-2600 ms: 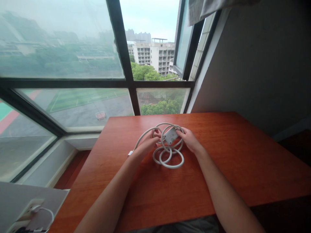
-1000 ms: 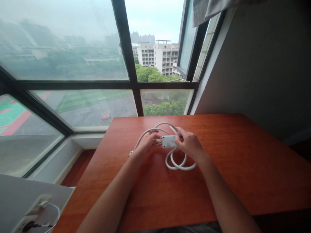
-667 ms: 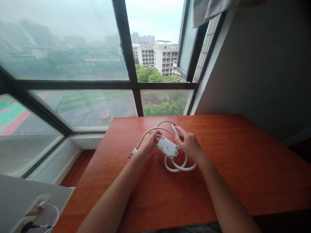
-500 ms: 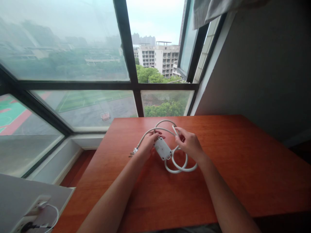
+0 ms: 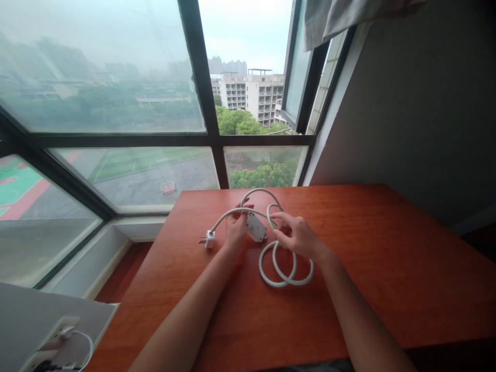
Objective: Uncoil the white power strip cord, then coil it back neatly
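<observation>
My left hand (image 5: 237,227) is closed around one end of a small white power strip (image 5: 256,228), whose underside with screw holes faces up. A white three-pin plug (image 5: 209,239) rests on the table to the left of that hand, and its cord arches over the fingers. My right hand (image 5: 296,233) has its thumb and fingers curled around the white power cord (image 5: 270,214), just right of the strip. Below the hands, more of the cord lies in two overlapping loops. The fingertips of my left hand are partly hidden behind the cord and strip.
All this is on a reddish-brown wooden table (image 5: 372,248). Behind it stand dark-framed windows (image 5: 163,139), one pane swung outward. At lower left a wall socket (image 5: 58,333) has a white charger plugged in. A grey curtain (image 5: 329,20) hangs at upper right.
My left hand has tilted the power strip and moved it slightly up and left. The plug has slid left, clear of my wrist. My right hand has shifted down and left along the cord.
</observation>
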`<state>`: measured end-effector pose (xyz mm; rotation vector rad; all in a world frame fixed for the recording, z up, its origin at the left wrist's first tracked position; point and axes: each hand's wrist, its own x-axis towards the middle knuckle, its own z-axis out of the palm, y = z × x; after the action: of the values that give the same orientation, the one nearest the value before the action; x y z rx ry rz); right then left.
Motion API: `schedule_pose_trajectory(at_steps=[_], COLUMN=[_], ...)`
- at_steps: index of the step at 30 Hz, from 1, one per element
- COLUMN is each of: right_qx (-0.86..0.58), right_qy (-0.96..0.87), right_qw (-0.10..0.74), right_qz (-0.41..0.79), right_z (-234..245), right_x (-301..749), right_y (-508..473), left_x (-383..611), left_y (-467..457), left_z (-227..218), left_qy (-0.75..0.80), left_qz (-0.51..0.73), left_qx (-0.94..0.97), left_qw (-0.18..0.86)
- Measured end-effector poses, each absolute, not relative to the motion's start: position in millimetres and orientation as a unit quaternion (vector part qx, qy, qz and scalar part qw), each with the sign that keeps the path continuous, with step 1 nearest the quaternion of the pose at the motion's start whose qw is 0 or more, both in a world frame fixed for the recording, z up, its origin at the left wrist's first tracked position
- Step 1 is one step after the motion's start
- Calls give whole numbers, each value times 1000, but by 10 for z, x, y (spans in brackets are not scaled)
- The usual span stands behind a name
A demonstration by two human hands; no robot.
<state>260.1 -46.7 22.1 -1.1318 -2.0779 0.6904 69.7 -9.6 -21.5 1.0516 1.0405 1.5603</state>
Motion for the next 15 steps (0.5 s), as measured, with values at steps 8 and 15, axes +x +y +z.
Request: schedule_pose_trajectory(at_steps=[8, 15], right_qx=[-481, -411], right_qy=[-754, -814], right_qw=[397, 392], right_qz=[206, 118], right_z=[163, 467], right_x=[2599, 2468], right_y=[-322, 215], left_x=[671, 665], left_y=[-147, -181], left_z=[-134, -75], left_qy=[383, 373], left_qz=[618, 596], left_qx=[404, 422], left_qw=[555, 572])
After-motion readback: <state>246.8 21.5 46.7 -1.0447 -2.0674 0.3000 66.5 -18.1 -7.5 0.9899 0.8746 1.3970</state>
